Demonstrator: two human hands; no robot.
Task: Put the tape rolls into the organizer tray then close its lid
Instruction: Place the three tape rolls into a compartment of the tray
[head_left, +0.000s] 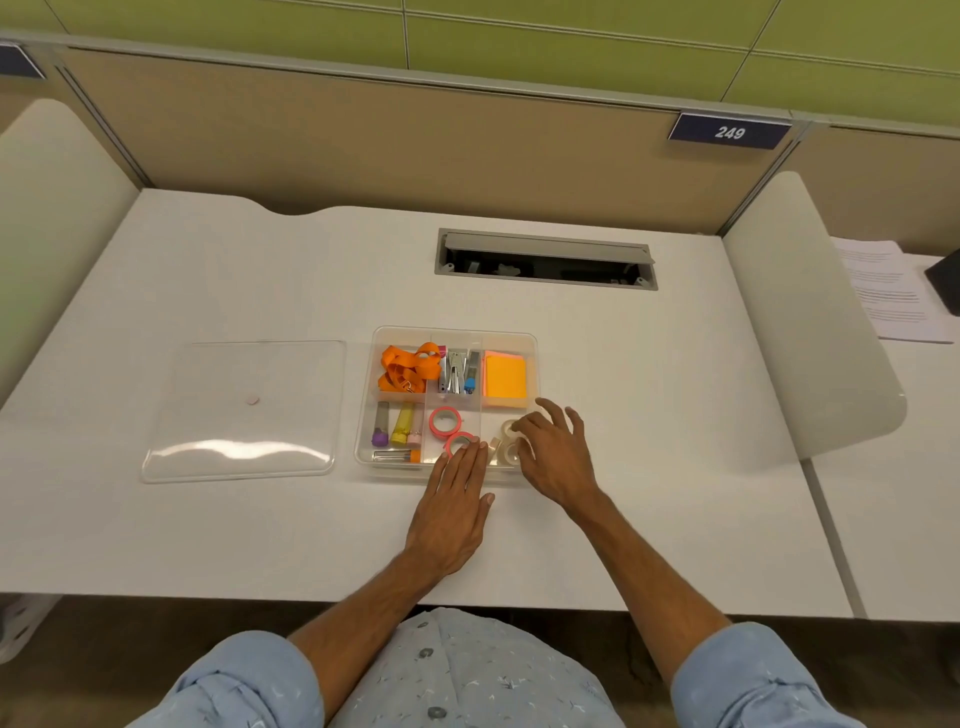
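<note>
A clear organizer tray (532, 364) sits mid-desk with its lid off. Two pink tape rolls lie in its front middle compartment: one (444, 420) lies free, the other (459, 442) is under the fingertips of my left hand (456, 499). My left hand lies flat across the tray's front edge. Clear tape rolls (505, 451) are in the front right compartment. My right hand (556, 451) hovers over them, fingers spread, thumb and forefinger touching one clear roll (506, 427). The clear lid (244, 410) lies flat on the desk left of the tray.
The tray also holds an orange lanyard (405, 366), a stapler (456, 371), orange sticky notes (505, 375) and several markers (397, 426). A cable hatch (545, 258) is open behind the tray. Papers (888, 291) lie on the neighbouring desk at right.
</note>
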